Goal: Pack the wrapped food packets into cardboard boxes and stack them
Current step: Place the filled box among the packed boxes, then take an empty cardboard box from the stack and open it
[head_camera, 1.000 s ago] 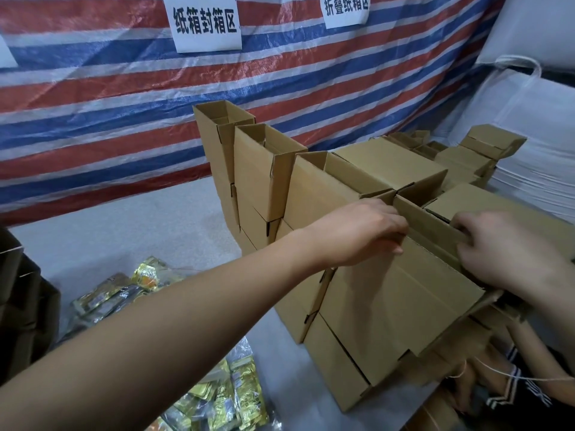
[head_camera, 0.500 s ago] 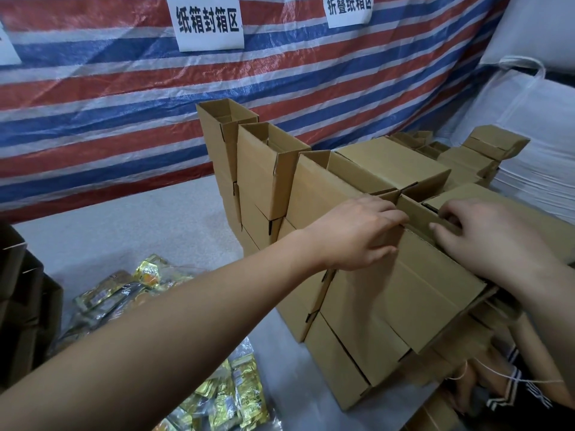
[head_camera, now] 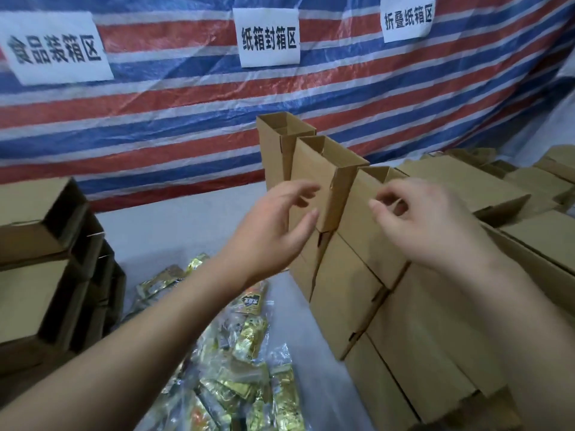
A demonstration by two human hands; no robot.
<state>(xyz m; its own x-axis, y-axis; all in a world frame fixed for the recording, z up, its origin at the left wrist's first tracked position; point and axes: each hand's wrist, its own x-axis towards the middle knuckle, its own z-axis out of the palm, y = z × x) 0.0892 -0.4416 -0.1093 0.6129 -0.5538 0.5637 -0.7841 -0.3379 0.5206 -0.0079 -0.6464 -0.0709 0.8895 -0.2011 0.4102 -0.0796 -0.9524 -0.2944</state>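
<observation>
A stack of brown cardboard boxes (head_camera: pixel 345 290) fills the centre and right, several of them standing upright with open tops (head_camera: pixel 329 157). My left hand (head_camera: pixel 273 231) hovers in front of the upright boxes, fingers loosely spread and holding nothing. Beside it, my right hand (head_camera: pixel 423 225) floats over the stack with fingers loosely curled, also empty. Gold and yellow wrapped food packets (head_camera: pixel 245 368) lie in clear plastic on the table below my left forearm.
Another pile of cardboard boxes (head_camera: pixel 37 275) stands at the left edge. A red, white and blue striped tarp (head_camera: pixel 174 113) with white paper signs (head_camera: pixel 269 37) hangs behind. More boxes (head_camera: pixel 529 181) lie at the far right on the grey table (head_camera: pixel 174 231).
Both hands let go of the box flap and lifted off the stack, shifting left toward the upright boxes. The view turned left, bringing the left box pile and a third sign into sight.
</observation>
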